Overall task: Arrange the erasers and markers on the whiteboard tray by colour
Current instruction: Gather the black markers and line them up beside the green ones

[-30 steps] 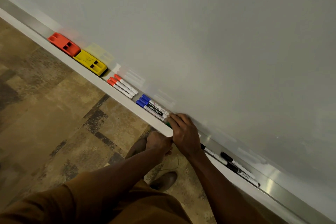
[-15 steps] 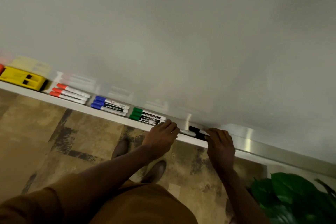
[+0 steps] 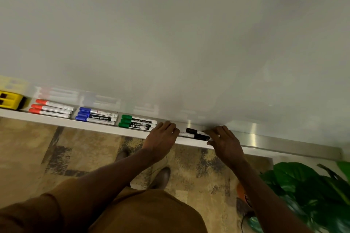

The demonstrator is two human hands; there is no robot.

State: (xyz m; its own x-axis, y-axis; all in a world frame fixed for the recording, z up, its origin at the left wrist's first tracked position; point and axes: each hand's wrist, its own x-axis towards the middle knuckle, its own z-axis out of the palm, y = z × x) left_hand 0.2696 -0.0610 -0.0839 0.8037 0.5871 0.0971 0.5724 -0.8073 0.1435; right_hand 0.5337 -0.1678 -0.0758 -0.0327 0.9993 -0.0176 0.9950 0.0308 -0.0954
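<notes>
Head cam: both hands on the black markers (image 3: 197,134) at the whiteboard tray (image 3: 106,131).

Left hand (image 3: 162,139) rests at the tray's front edge, fingers (image 3: 171,126) spread flat and holding nothing, touching the markers' left ends. Right hand (image 3: 225,143) is at their right ends, fingertips on them, can't tell if it's actually gripping. Along the tray toward its left end: green markers (image 3: 137,122), blue markers (image 3: 96,116), red markers (image 3: 51,108), then a yellow eraser (image 3: 11,99). Each colour sits in its own neat group.
</notes>
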